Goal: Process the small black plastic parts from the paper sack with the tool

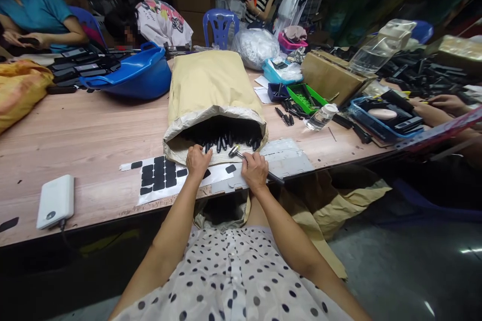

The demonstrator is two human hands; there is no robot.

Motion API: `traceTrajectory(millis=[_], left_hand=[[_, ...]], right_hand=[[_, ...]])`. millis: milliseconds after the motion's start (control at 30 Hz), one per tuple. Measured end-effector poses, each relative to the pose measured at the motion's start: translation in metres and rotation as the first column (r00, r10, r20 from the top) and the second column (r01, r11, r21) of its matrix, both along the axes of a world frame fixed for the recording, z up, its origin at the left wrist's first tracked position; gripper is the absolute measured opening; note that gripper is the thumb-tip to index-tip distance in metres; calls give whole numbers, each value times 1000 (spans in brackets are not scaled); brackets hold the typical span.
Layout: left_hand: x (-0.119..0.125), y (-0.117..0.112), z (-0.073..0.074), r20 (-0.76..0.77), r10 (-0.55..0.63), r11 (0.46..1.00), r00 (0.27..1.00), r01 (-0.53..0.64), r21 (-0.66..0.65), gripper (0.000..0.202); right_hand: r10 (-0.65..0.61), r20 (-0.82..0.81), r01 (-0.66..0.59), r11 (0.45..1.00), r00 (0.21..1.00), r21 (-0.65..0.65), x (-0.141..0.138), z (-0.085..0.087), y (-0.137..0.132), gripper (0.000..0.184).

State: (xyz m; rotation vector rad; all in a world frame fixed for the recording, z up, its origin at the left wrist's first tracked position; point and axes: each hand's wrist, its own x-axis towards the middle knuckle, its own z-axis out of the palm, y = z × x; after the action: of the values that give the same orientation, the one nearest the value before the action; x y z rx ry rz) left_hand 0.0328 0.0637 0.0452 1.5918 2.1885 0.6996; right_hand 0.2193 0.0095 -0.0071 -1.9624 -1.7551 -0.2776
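Observation:
A large tan paper sack (214, 80) lies on its side with its mouth towards me. Inside the mouth are several black, tapered plastic pieces (219, 144). At the sack's lower lip, my left hand (198, 161) has its fingers curled and closed; what lies in them is hidden. My right hand (255, 171) is wrapped round a small hammer (276, 178), its metal head pointing left towards the sack and its dark handle sticking out to the right. Under my hands are a grey board (286, 156) and a white sheet with black rounded stickers (158, 173).
A white power bank (56, 201) with a cable stands at the left front edge. Behind are a blue basin (139, 77), a green tray (307, 98) and a bottle (321, 118). Another person's hands (448, 104) are by a blue bin (387, 120) at right; others sit across.

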Motion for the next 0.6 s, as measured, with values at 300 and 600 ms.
traceTrajectory(millis=[300, 600], left_hand=[[-20, -30, -10, 52, -135, 988, 990, 130, 79, 9], [-27, -68, -34, 136, -347, 928, 928, 319, 193, 8]], right_hand=[[14, -43, -16, 999, 999, -51, 0, 6, -2, 27], [15, -81, -18, 999, 997, -46, 3, 6, -2, 26]])
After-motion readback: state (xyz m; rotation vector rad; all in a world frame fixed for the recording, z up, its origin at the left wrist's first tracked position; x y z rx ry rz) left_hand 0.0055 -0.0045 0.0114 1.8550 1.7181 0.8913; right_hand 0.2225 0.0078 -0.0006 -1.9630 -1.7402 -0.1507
